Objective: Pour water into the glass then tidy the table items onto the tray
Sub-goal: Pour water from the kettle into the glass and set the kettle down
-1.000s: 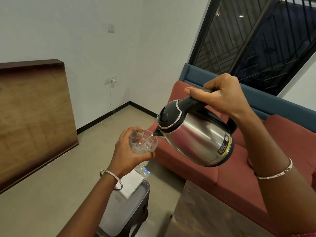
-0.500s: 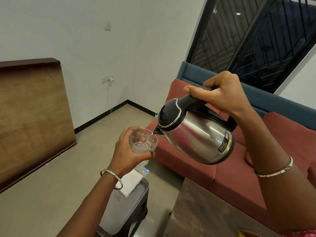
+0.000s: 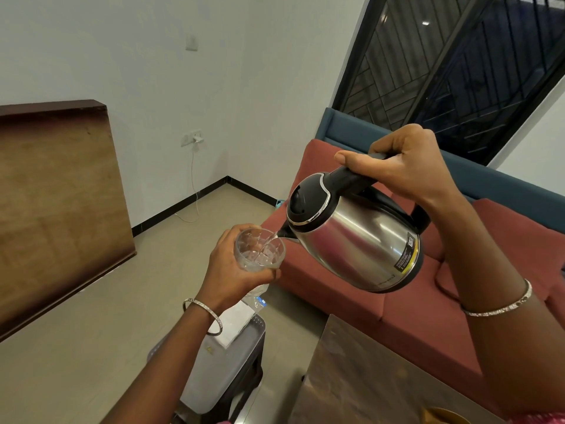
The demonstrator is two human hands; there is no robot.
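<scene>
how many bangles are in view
2. The left-wrist bangle sits behind the left hand holding the glass; the right-wrist bangle sits behind the right hand gripping the kettle. None looks hidden.

left hand (image 3: pixel 228 270): raised, fingers curled, gripping | right hand (image 3: pixel 406 168): higher, fingers wrapped, wrist tipped forward

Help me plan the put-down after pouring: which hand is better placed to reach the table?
Probably the right hand: gripping the kettle, its arm passes above the table. The left hand, holding the glass, is off beyond its edge.
</scene>
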